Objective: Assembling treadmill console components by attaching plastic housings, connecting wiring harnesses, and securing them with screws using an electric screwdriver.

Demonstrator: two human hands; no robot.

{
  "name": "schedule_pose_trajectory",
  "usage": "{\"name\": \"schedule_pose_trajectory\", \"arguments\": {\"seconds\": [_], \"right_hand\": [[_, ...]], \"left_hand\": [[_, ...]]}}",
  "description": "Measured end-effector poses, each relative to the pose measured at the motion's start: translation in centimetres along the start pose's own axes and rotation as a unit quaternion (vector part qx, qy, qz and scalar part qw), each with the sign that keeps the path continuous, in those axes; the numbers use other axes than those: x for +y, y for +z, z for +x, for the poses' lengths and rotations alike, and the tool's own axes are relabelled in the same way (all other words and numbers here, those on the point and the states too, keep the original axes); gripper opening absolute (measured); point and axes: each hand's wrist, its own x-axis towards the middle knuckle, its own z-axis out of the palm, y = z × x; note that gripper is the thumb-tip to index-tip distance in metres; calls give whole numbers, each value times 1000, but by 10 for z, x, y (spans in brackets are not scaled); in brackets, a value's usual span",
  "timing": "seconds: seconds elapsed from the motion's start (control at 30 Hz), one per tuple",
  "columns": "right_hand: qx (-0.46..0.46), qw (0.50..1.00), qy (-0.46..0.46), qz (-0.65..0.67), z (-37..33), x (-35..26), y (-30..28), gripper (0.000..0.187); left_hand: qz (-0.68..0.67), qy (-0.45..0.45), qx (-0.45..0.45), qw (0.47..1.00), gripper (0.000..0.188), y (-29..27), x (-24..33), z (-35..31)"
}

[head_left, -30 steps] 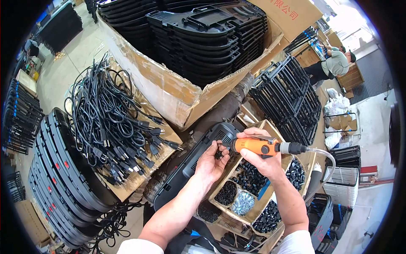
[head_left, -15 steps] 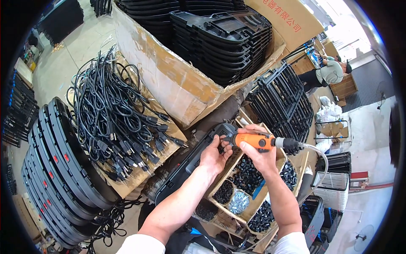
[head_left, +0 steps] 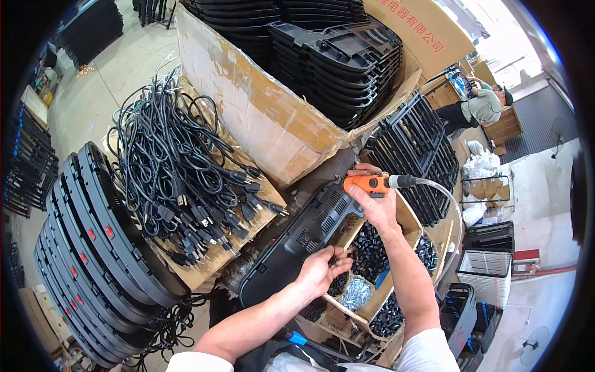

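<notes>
My right hand (head_left: 376, 201) is wrapped round an orange power screwdriver (head_left: 367, 183), whose front end points at the far end of a long black plastic housing with vents (head_left: 276, 270). A clear hose (head_left: 451, 195) runs off its back end. Beside the housing's near edge, my left hand (head_left: 319, 273) has its fingers curled in; whatever they hold is too small or hidden to name. It hovers at the edge of a divided wooden box (head_left: 384, 284) with silver screws (head_left: 356, 294), dark screws (head_left: 338, 284) and small black parts (head_left: 370, 251).
Black power cords (head_left: 180, 155) lie heaped on cardboard to the left, beside a row of curved black panels (head_left: 102, 229). A worn carton (head_left: 266, 111) of stacked black plastic parts (head_left: 347, 68) stands ahead. Black frames (head_left: 415, 155) lean at right; a person (head_left: 483, 106) stands farther off.
My left hand has drawn back from the screwdriver's tip toward the screw compartments. The screwdriver in my right hand has shifted slightly up. More of the housing shows.
</notes>
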Motion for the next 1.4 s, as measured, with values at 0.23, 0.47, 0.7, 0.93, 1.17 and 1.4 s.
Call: {"name": "schedule_pose_trajectory", "arguments": {"seconds": [0.23, 0.47, 0.7, 0.93, 1.17, 1.4], "right_hand": [[2, 1000, 3, 8, -2, 3, 8, 49], [-34, 995, -33, -85, 3, 17, 5, 37], [-24, 994, -1, -109, 4, 6, 11, 31], [-30, 992, -7, -119, 0, 9, 15, 34], [-13, 996, 24, -90, 12, 40, 9, 40], [96, 989, -23, -112, -26, 3, 3, 47]], "left_hand": [[13, -32, 11, 999, 29, -20, 5, -33], [37, -45, 18, 998, 30, -31, 11, -50], [62, -38, 24, 997, 27, -47, 12, -76], [64, -10, 37, 997, 27, -62, 19, -102], [121, 32, 13, 992, 28, -71, 29, -110], [185, 20, 5, 982, 29, -64, 38, -125]]}}
